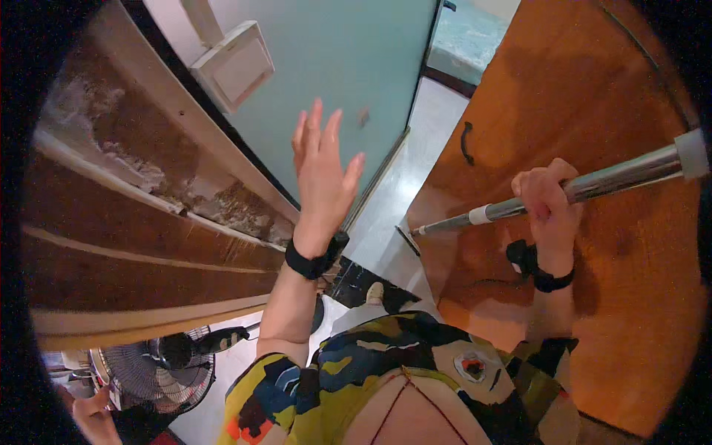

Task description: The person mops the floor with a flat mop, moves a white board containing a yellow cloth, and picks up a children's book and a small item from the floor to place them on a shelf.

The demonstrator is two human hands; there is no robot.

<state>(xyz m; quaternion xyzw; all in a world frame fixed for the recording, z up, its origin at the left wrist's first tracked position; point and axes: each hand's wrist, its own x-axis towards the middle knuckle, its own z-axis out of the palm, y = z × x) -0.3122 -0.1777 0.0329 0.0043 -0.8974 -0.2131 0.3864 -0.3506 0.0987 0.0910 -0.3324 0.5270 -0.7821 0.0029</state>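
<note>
My right hand (547, 194) is curled around the metal pole (623, 178), which runs through the grip: the thicker length goes out to the right, to a white end fitting (691, 153), and the thinner length, with a white collar (480, 214), slopes down to the left. With one hand bearing it, I judge a firm, level wrist matters most, and both ends want watching so neither scrapes the wooden panel (608, 304) beneath the grip. A second hold near the collar would likely steady it. My left hand (324, 174) holds nothing, fingers extended and a little apart, before the frosted glass panel (378, 59), left of the grip. Whether the pole touches the wood, I cannot tell. Farthest off, low on the left, is a fan (126, 367).
</note>
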